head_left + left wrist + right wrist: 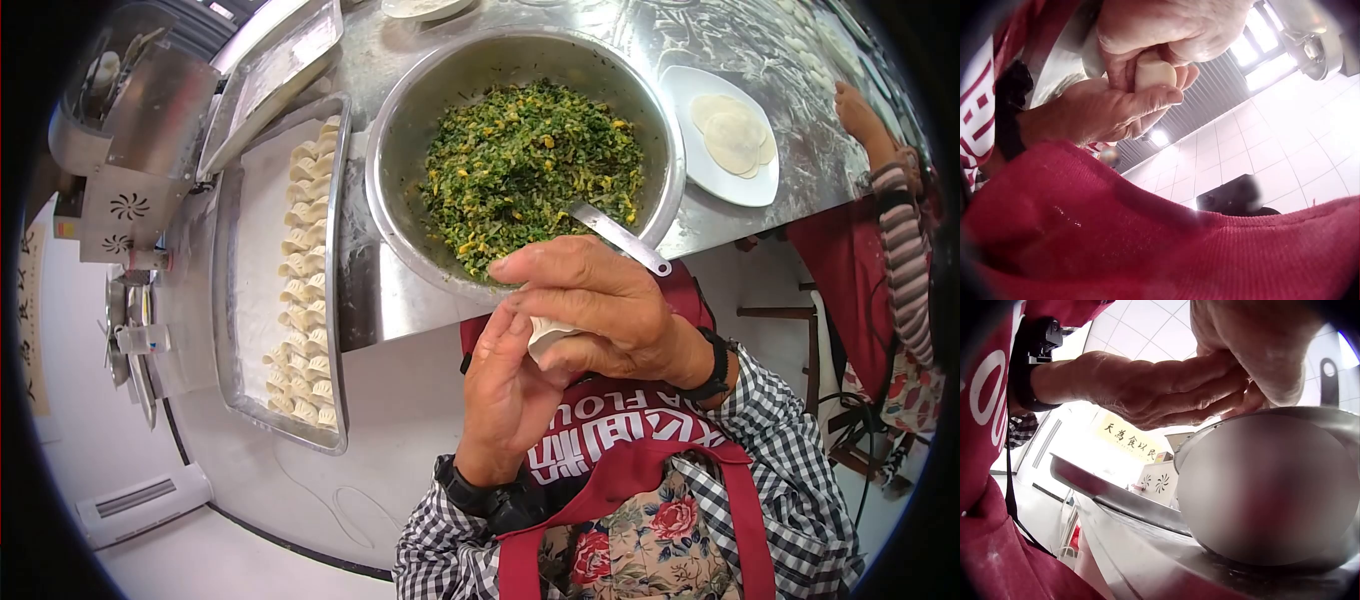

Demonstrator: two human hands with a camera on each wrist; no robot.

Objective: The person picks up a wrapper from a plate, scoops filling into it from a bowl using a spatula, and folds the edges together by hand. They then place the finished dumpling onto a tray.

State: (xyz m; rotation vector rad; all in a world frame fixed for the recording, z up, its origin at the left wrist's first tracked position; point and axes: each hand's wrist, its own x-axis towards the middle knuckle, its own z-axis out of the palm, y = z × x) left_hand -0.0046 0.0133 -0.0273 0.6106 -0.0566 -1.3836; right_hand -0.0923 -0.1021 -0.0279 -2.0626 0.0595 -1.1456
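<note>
In the head view a pale dough dumpling sits between both hands, in front of the steel bowl. The left hand holds it from the left, thumb and fingers up against the dough. Arching over it from the right, the right hand grips its other side. From the left wrist view, the dumpling shows its rounded, smooth end between the fingers of both hands. Chopped green filling with yellow bits fills the bowl, with a metal spoon handle sticking out. The dumpling's pinched edge is hidden by fingers.
On the left, a metal tray holds a row of pleated dumplings; another tray lies behind it. Round wrappers lie on a white plate at right. Another person's arm reaches over the floury steel table.
</note>
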